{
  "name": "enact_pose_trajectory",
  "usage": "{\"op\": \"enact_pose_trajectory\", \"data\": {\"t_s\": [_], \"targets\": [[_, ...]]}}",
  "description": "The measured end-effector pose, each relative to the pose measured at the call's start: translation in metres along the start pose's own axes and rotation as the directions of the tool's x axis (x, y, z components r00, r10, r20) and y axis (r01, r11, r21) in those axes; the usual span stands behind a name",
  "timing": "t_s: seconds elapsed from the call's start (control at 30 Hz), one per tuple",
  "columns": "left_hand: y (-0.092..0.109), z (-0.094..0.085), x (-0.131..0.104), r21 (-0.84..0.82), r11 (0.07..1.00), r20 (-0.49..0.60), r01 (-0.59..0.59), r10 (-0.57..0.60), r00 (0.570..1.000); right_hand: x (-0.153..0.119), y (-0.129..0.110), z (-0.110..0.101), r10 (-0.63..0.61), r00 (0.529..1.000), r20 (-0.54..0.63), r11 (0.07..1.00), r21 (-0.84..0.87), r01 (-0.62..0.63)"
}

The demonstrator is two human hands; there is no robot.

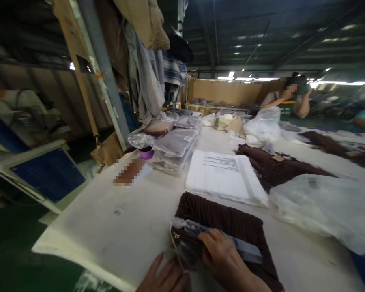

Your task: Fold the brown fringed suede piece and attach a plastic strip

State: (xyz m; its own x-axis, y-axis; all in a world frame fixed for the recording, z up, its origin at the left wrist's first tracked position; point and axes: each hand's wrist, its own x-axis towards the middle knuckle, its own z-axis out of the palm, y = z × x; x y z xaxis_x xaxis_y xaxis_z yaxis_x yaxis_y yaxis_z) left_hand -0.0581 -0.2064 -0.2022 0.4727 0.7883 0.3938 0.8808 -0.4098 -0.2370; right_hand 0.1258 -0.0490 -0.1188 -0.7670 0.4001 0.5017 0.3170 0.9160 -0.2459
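A folded dark brown fringed cloth (222, 211) lies on the pale table in front of me, with clear plastic film (187, 249) and a translucent strip (247, 250) across it. My right hand (225, 257) rests on top of the cloth, its fingers curled together on the film. At the table's near side, my left hand (167, 275) lies low with its fingers spread, touching the film beside the cloth's left edge. A thin cord with a small metal piece (175, 235) shows at the cloth's left side. My left fingertips are partly covered by film.
Behind the cloth lies a stack of printed white plastic bags (219, 174). Bagged goods (178, 144) are piled back left, near a purple roll (146, 153). Loose brown fringed cloth (280, 166) and a plastic sheet (322, 202) lie right. A person (287, 101) stands beyond the table.
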Motion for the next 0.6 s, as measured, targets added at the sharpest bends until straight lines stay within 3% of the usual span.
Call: {"op": "enact_pose_trajectory", "data": {"t_s": [0.1,0.17,0.23,0.3,0.37,0.43,0.53,0.6], "targets": [[-0.002,0.005,0.007,-0.019,0.998,0.015,-0.051,0.052,0.999,0.001,0.008,-0.007,-0.006,1.0,-0.002,0.996,0.087,0.006],[-0.002,0.002,0.024,-0.098,0.995,0.075,0.001,0.007,0.997,0.001,0.01,-0.009,0.007,1.0,0.024,0.994,0.106,-0.01],[-0.001,-0.009,0.048,-0.216,0.969,0.2,0.123,-0.079,0.977,0.001,0.01,-0.01,0.023,0.999,0.027,0.993,0.119,-0.026],[0.002,-0.022,0.075,-0.331,0.891,0.354,0.31,-0.188,0.916,0.001,0.009,-0.01,0.027,1.0,0.01,0.991,0.127,-0.028],[0.002,-0.031,0.1,-0.377,0.778,0.47,0.503,-0.307,0.827,0.001,0.009,-0.011,0.019,1.0,-0.004,0.99,0.141,-0.018],[-0.001,-0.033,0.116,-0.385,0.708,0.527,0.592,-0.358,0.771,0.002,0.009,-0.01,0.006,1.0,-0.018,0.989,0.151,-0.003],[-0.006,-0.023,0.117,-0.438,0.725,0.533,0.531,-0.266,0.803,0.0,0.008,-0.004,0.022,0.999,-0.04,0.99,0.137,-0.016],[-0.002,-0.012,0.111,-0.47,0.715,0.449,0.518,-0.312,0.837,-0.005,0.008,0.0,0.043,0.996,-0.077,0.993,0.109,-0.035]]}}
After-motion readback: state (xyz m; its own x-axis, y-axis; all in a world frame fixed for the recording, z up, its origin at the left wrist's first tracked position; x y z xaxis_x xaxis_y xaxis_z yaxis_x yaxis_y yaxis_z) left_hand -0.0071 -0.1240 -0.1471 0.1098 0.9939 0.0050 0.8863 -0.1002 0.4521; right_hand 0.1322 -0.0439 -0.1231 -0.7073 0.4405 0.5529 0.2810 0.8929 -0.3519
